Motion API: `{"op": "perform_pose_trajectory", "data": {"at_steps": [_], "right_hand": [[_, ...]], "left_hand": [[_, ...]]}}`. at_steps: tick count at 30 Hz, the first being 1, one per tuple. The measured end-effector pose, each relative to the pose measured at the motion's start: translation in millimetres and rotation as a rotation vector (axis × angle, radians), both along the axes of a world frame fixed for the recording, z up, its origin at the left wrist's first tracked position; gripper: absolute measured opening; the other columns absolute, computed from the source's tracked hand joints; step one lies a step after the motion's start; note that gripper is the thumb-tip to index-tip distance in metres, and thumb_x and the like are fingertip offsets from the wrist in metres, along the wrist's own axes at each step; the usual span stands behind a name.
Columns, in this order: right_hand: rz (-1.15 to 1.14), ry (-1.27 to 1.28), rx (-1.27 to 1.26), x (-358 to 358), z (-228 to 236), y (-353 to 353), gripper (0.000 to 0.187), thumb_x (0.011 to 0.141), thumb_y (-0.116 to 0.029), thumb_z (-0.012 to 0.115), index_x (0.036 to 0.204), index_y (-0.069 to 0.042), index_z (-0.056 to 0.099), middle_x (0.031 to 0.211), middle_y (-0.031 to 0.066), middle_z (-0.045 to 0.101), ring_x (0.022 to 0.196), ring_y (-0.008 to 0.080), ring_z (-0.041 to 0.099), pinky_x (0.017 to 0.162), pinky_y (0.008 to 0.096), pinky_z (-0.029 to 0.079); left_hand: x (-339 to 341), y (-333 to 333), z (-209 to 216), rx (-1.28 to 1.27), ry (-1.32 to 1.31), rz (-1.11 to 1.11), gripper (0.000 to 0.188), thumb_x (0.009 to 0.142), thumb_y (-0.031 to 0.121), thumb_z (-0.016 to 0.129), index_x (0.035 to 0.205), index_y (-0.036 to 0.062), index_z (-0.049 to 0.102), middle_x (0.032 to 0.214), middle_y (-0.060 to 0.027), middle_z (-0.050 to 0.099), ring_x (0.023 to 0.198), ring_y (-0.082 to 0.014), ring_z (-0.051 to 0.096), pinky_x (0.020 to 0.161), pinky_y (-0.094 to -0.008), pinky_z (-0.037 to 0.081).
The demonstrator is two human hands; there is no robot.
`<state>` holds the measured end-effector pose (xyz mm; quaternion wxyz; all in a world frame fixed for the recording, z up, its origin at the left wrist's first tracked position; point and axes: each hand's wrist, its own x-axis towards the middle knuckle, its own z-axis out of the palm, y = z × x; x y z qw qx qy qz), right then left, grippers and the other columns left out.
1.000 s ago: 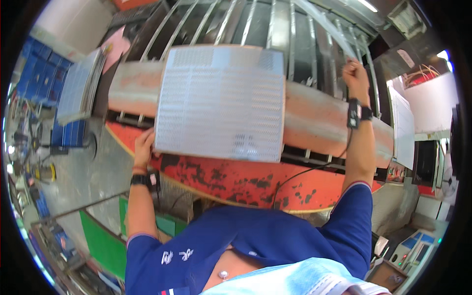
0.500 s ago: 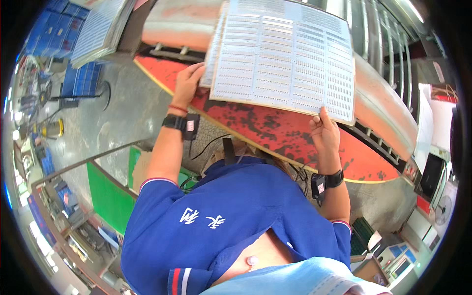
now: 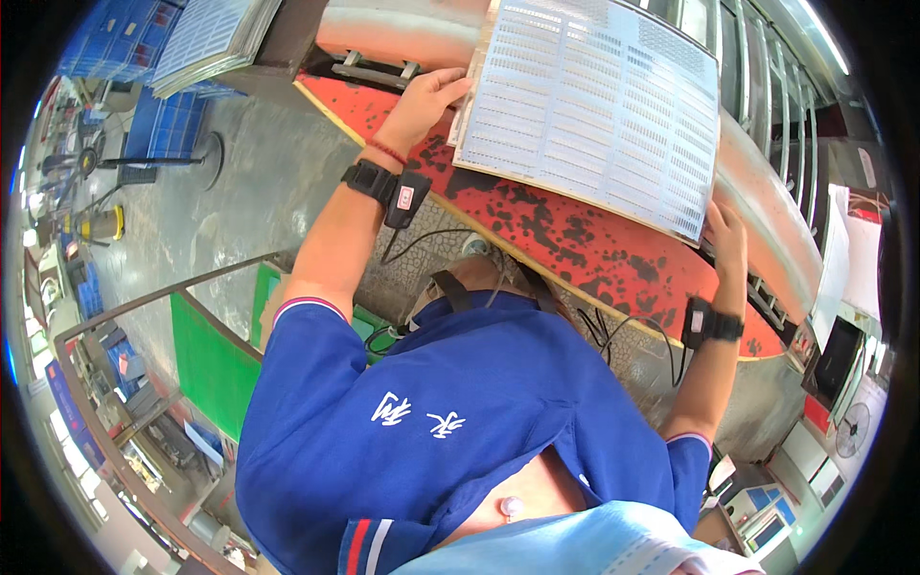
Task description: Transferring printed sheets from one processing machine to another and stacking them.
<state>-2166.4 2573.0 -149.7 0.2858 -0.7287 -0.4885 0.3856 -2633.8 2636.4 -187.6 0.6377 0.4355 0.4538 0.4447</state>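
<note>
A stack of flat pale blue panels [image 3: 589, 120] with rows of small slots lies tilted in front of me, over a red board [image 3: 565, 220] with dark worn patches. My left hand [image 3: 426, 103] is closed at the stack's left edge, its thumb and fingers against the side. At the near right corner, my right hand [image 3: 725, 240] holds the right edge, with some fingertips hidden beside the panel. Lower sheets stick out a little on the left.
Behind the red board runs a rounded, worn orange machine cover [image 3: 767, 201], with metal bars [image 3: 781, 115] beyond it. Another stack of panels [image 3: 211, 43] stands at far left near blue crates [image 3: 120, 38]. A fan [image 3: 206, 161] stands on the floor there. A green panel [image 3: 216, 359] is at lower left.
My right hand has shifted from the near edge to the right side of the stack. My left hand has moved up and right along the left edge, and the view has shifted slightly.
</note>
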Motion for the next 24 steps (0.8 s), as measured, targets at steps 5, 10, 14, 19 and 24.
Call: {"op": "perform_pose_trajectory", "data": {"at_steps": [5,10,14,19,24], "right_hand": [[-0.122,0.248,-0.122,-22,-7,11,0.029,0.083,-0.024,0.056,0.093,0.003,0.059,0.078,0.0071,0.059,0.059,0.0155,0.054,0.048,0.0330,0.045],[-0.268,0.106,0.326,-45,-15,-25,0.017,0.074,-0.009,0.067,0.082,0.001,0.056,0.066,0.0021,0.047,0.062,0.0113,0.043,0.057,0.0292,0.041],[-0.196,0.353,0.467,-58,-26,-80,0.014,0.079,-0.007,0.064,0.088,-0.001,0.054,0.071,0.0004,0.046,0.067,0.0073,0.043,0.060,0.0252,0.039],[-0.098,0.403,0.342,-70,-38,-111,0.027,0.079,-0.008,0.064,0.105,-0.002,0.056,0.103,0.0054,0.060,0.093,0.0129,0.055,0.081,0.0286,0.045],[0.005,0.522,0.220,-47,-14,-119,0.030,0.076,-0.007,0.067,0.105,-0.003,0.060,0.099,0.0053,0.063,0.091,0.0130,0.057,0.081,0.0288,0.046]], "left_hand": [[28,16,5,0.070,0.100,-0.017,0.031,0.082,0.019,0.056,0.102,-0.0045,0.057,0.089,-0.0075,0.061,0.080,-0.0150,0.055,0.072,-0.0305,0.045],[31,-9,18,0.183,0.180,0.211,0.028,0.086,0.012,0.052,0.108,-0.0037,0.052,0.102,-0.0078,0.057,0.092,-0.0145,0.052,0.081,-0.0289,0.042],[13,-47,13,0.358,0.180,0.298,0.030,0.089,0.012,0.047,0.115,-0.0033,0.045,0.111,-0.0098,0.051,0.097,-0.0183,0.049,0.084,-0.0311,0.040],[9,-81,-22,0.485,0.268,0.364,0.036,0.087,0.018,0.053,0.113,-0.0046,0.045,0.114,-0.0120,0.049,0.098,-0.0204,0.048,0.084,-0.0329,0.041],[13,-80,-18,0.527,0.221,0.275,0.037,0.087,0.021,0.054,0.112,-0.0053,0.047,0.106,-0.0108,0.053,0.091,-0.0181,0.050,0.080,-0.0319,0.042]]}}
